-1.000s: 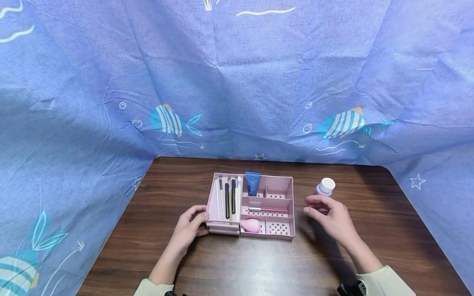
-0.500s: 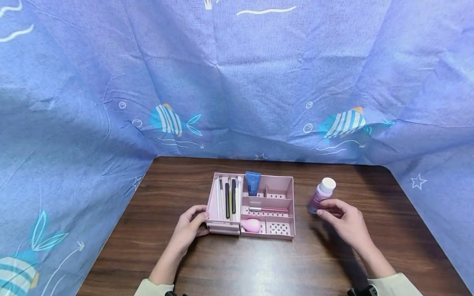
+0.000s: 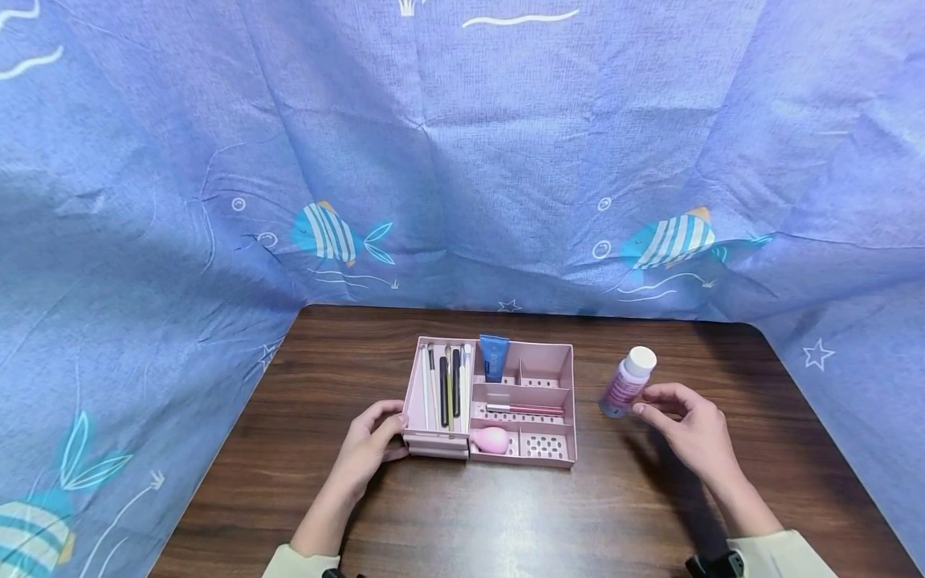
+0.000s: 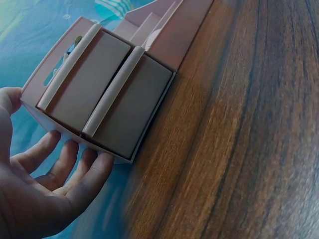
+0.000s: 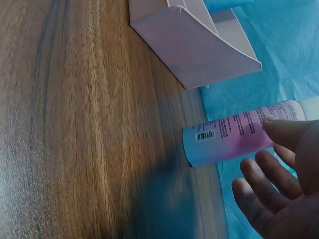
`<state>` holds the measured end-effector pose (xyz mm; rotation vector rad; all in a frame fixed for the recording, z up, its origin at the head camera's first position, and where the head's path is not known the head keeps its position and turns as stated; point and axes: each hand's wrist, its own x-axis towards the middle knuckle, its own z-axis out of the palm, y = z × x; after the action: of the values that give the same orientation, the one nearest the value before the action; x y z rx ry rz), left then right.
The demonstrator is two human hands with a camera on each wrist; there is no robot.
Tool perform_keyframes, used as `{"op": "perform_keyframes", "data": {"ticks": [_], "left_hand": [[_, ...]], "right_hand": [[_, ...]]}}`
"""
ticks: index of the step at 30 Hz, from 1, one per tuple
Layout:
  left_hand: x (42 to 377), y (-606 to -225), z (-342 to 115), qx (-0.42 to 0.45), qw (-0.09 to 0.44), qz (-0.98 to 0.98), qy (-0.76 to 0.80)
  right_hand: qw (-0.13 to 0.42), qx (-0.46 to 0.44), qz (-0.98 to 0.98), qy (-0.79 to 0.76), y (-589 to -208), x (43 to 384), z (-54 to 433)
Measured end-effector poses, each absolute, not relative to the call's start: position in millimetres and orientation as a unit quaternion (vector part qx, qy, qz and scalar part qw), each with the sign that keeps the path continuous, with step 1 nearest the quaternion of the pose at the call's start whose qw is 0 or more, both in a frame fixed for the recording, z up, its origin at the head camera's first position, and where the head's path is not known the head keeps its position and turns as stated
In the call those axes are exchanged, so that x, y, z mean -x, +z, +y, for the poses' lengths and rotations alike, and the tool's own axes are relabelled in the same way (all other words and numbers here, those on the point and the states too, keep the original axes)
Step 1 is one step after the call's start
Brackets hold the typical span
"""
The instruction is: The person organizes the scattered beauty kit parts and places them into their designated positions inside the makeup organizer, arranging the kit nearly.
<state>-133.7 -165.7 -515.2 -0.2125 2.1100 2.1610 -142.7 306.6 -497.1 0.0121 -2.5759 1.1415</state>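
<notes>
My left hand (image 3: 370,441) is at the left side of a pink desk organizer (image 3: 523,461). Its fingertips touch the side wall near the front corner, and its thumb lies at the top edge. In the left wrist view, two drawer fronts (image 4: 134,104) face the camera. To the organizer's right stands a pink and blue bottle (image 3: 620,391) with a white cap (image 3: 641,361), upright on the table. Close beside it, my right hand (image 3: 690,429) has its fingers spread loosely. In the right wrist view, the thumb overlaps the bottle's printed label (image 5: 239,127).
Several brushes and pens (image 3: 444,389) lie in the organizer's left section. Other compartments hold a blue tube (image 3: 494,359), a slim dark-pink stick (image 3: 535,410) and a pink bulb-shaped item (image 3: 491,440). Behind the wooden table (image 3: 535,530) hangs a blue fish-print cloth (image 3: 462,201).
My right hand has drawn back to the right from the bottle, uncovering more of its body. The bottle stays in place, and my left hand has not moved.
</notes>
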Motion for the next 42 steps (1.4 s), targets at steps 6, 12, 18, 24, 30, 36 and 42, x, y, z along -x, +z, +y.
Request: {"op": "perform_keyframes", "data": {"ticks": [6, 12, 18, 24, 30, 36, 42], "left_hand": [[133.6, -515.9, -166.2, 0.07, 0.056, 0.695, 0.713], [133.9, -516.0, -166.2, 0.069, 0.057, 0.695, 0.713], [133.8, -515.7, -166.2, 0.066, 0.059, 0.694, 0.715], [133.9, -515.6, -166.4, 0.067, 0.059, 0.694, 0.714], [133.9, -515.7, -166.5, 0.068, 0.059, 0.696, 0.712], [134.4, -516.0, -166.1, 0.07, 0.056, 0.696, 0.713], [134.6, -516.6, -166.0, 0.071, 0.057, 0.696, 0.712]], "right_hand": [[0.172, -0.013, -0.888, 0.426, -498.1, 148.1, 306.2], [0.157, -0.041, -0.879, 0.449, -499.3, 155.2, 306.8], [0.152, -0.056, -0.875, 0.456, -499.9, 160.7, 306.7], [0.149, -0.073, -0.879, 0.447, -498.5, 163.6, 304.7], [0.152, -0.07, -0.884, 0.437, -497.1, 165.0, 303.4], [0.154, -0.071, -0.886, 0.431, -495.2, 167.6, 303.4], [0.158, -0.062, -0.891, 0.421, -495.6, 169.7, 303.2]]}}
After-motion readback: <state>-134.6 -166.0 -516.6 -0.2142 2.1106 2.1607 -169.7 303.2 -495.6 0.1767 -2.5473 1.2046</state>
